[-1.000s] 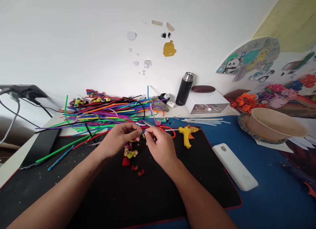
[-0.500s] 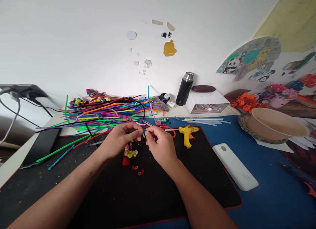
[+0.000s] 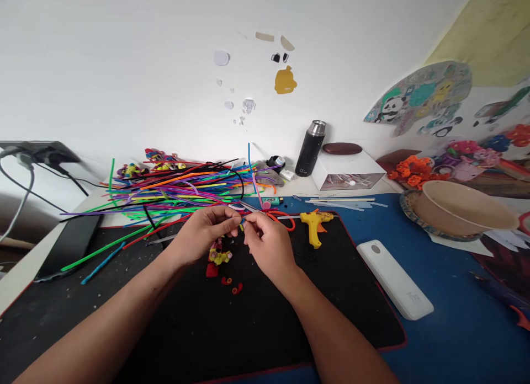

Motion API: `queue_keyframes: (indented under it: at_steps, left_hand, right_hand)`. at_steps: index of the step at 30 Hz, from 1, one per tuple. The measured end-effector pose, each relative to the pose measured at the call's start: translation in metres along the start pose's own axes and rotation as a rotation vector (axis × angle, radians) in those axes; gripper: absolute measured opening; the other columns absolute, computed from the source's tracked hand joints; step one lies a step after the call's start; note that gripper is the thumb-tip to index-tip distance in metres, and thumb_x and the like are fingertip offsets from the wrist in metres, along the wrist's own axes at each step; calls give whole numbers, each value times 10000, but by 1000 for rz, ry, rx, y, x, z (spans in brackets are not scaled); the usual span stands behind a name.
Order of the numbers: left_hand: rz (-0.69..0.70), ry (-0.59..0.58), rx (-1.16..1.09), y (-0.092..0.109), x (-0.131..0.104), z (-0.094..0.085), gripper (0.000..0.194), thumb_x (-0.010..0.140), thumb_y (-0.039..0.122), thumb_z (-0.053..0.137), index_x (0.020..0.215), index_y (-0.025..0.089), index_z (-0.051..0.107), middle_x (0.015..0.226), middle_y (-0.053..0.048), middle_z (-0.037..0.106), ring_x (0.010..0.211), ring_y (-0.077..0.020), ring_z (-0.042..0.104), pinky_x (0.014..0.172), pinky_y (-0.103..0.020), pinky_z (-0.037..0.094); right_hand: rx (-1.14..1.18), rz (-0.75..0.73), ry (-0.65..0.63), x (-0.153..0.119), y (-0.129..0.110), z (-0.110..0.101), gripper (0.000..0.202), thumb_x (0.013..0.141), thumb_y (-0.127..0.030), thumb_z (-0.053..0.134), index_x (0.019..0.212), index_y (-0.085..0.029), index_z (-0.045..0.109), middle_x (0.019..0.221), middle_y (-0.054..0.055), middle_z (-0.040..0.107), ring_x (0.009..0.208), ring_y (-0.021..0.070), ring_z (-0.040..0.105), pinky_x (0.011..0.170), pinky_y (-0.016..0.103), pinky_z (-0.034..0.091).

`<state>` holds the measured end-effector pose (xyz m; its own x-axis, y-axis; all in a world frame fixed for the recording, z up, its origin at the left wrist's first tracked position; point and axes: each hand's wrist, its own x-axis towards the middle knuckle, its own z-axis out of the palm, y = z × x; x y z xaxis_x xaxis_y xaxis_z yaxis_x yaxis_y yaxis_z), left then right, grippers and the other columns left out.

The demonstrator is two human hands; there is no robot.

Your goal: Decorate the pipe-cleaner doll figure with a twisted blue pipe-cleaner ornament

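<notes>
My left hand (image 3: 209, 229) and my right hand (image 3: 269, 240) meet fingertip to fingertip above the black mat (image 3: 248, 340). Both are closed in a pinch on a short blue and yellow piece of pipe cleaner (image 3: 242, 223), mostly covered by the fingers. Just below my left hand lies a small yellow and pink pipe-cleaner figure (image 3: 220, 256), with a red piece (image 3: 212, 270) beside it. Two little red curls with yellow centres (image 3: 236, 288) rest nearer to me. Behind my fingers, scissors with orange-red handles (image 3: 290, 223) are partly hidden.
A pile of coloured pipe cleaners (image 3: 178, 185) spreads along the back left. Right of my hands lie a yellow glue gun (image 3: 313, 227), glue sticks (image 3: 339, 202) and a white power bank (image 3: 395, 279). A black thermos (image 3: 309, 152) stands near the wall; a beige bowl (image 3: 459, 210) is far right.
Hardly anything differs. Both hands stay pinched together at the same spot, with only tiny shifts of the fingers and a slight movement of the view.
</notes>
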<state>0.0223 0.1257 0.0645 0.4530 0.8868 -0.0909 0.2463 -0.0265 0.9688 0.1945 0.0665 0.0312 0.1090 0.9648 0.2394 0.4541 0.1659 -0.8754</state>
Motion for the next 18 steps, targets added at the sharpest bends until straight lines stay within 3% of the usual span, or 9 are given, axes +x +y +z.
queue_keyframes:
  at_steps: [18]
  left_hand:
    - [-9, -20, 74, -2, 0, -5, 481, 789, 647, 790, 874, 176, 743, 755, -48, 729, 686, -204, 652, 612, -282, 482]
  right_hand:
    - [-41, -48, 24, 0, 1, 0, 152, 990, -271, 601, 965, -249, 749, 775, 5, 778, 689, 184, 730, 624, 255, 486]
